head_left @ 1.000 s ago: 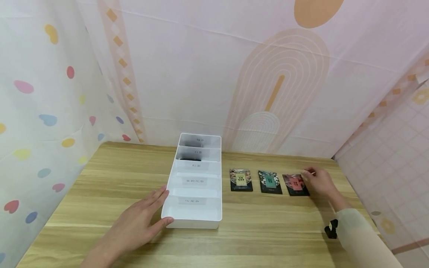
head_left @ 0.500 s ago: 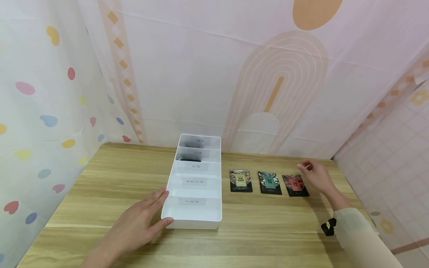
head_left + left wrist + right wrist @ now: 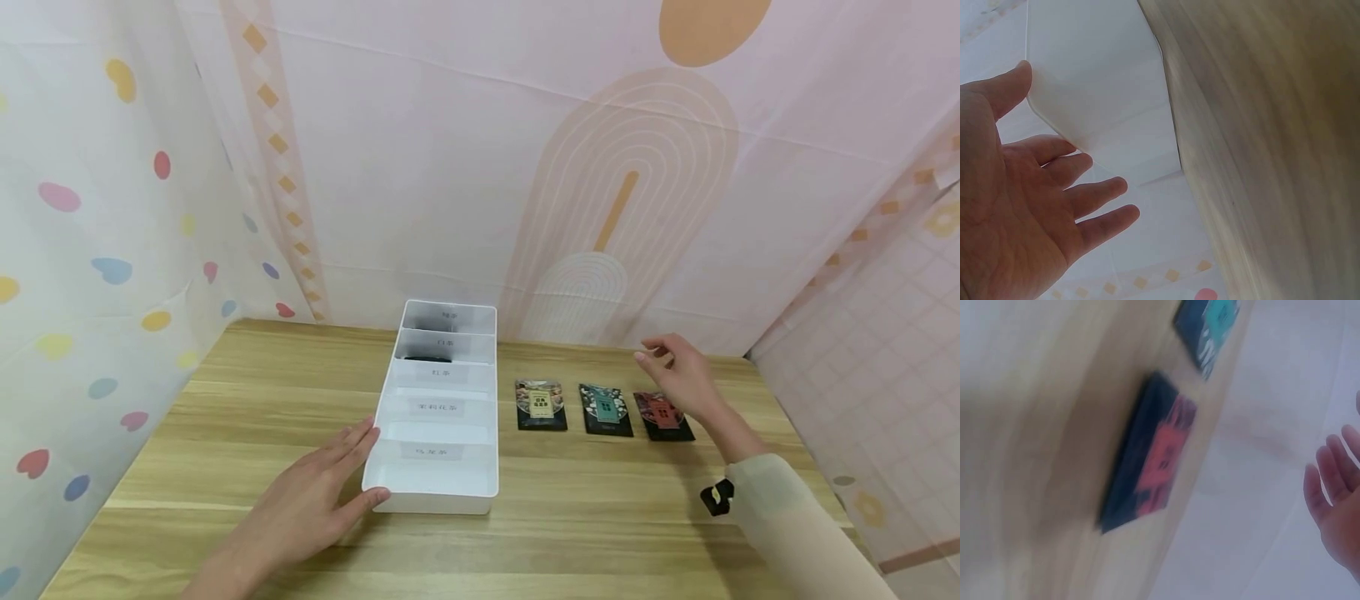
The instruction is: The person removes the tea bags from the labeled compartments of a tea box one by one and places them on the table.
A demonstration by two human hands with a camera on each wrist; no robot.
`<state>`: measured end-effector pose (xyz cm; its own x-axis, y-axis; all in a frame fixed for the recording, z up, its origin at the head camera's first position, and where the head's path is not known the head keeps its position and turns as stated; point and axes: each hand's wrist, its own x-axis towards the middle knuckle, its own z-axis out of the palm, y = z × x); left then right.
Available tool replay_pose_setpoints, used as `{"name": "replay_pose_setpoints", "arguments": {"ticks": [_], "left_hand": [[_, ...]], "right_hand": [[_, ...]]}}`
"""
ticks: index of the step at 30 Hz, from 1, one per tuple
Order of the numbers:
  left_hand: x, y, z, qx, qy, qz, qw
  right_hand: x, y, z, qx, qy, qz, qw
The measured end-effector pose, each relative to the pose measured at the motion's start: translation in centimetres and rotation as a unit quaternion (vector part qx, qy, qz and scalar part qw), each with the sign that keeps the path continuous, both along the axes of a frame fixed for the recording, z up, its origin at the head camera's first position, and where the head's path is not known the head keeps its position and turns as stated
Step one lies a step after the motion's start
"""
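My left hand [image 3: 307,496] rests with extended fingers against the left side and front corner of a long white divided box [image 3: 433,503]. In the left wrist view, its fingers [image 3: 1102,194] are spread beside the box wall. My right hand [image 3: 686,382] hovers over the far edge of a red-labelled black tea sachet [image 3: 667,419], loosely bent and holding nothing. The right wrist view shows that sachet lying flat, apart from the hand. To its left lie a green-labelled sachet [image 3: 606,411] and a yellow-labelled sachet [image 3: 541,406].
Paper labels mark the box's compartments. A dark item [image 3: 427,359] shows in the second compartment from the back. All stands on a wooden table [image 3: 592,508], bounded behind by a patterned curtain [image 3: 420,183]. A black device [image 3: 717,497] hangs at my right sleeve.
My right hand has lifted off the red-labelled sachet's far right corner and moved up and left. The left hand, the box and the sachets have stayed put.
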<state>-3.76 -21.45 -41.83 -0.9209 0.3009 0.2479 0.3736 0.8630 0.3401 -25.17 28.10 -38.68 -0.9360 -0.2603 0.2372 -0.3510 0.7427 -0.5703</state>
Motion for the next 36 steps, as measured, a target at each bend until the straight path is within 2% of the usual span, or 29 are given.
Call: {"name": "replay_pose_setpoints", "arguments": {"ticks": [6,17,28,36], "left_hand": [[0.0,0.0,0.0,0.001,0.0,-0.001,1.0],[-0.1,0.1,-0.1,0.001,0.004,-0.001,1.0],[0.2,0.0,-0.1,0.001,0.002,0.001,1.0],[0.2,0.0,0.0,0.001,0.001,0.003,1.0]], "right_hand": [[-0.2,-2.1,0.6,-0.021,0.002,0.034,0.9992],[0.0,-5.6,0.8,0.007,-0.012,0.069,0.9975],[0.3,-9.3,0.3,0.029,0.024,0.127,0.9912],[0.6,-11.6,0.5,0.021,0.019,0.154,0.9877]]}}
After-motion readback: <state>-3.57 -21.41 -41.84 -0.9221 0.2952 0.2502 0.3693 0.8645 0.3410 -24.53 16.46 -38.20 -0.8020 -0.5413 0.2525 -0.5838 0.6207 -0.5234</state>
